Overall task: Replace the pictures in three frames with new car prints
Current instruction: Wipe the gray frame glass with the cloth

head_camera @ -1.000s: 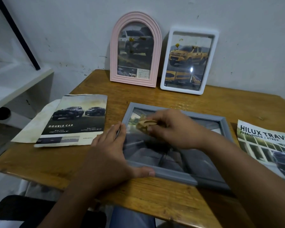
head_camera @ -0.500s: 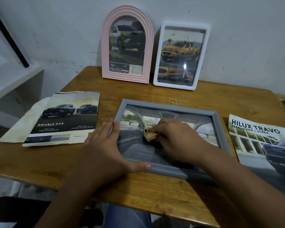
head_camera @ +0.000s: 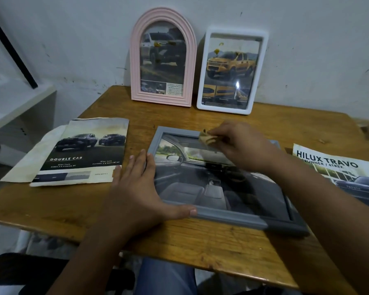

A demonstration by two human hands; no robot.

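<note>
head view: wooden table (head_camera: 200,241) fills the middle of the pic, white wall behind. grey frame (head_camera: 232,217) lies flat at centre-right w/ a car-interior print under its glass. left hand (head_camera: 136,192) lies flat on the table at the frame's left edge, fingers straight & together, thumb stretched along the frame's near rail, touching it. right hand (head_camera: 241,145) is over the frame's upper edge, fingertips pinching a small crumpled tan wad (head_camera: 207,139); can't tell if it's cloth or paper. the wad sits at the frame's top rail, near the upper left part of the glass.

at the upper centre 2 more frames stand leaning on the wall: pink arched frame (head_camera: 163,99) w/ a dark pickup print, & just beside it on the right a white frame (head_camera: 262,67) w/ a yellow pickup print. small yellowish specks show on both their glasses.

left of the pic: "double cab" print (head_camera: 83,152) lies flat, on top of a pale sheet (head_camera: 30,162) sticking out at its left. right edge of the pic: "hilux travo" print (head_camera: 337,171) lies flat, partly behind the right forearm. white shelf (head_camera: 15,103) at the far left.
</note>
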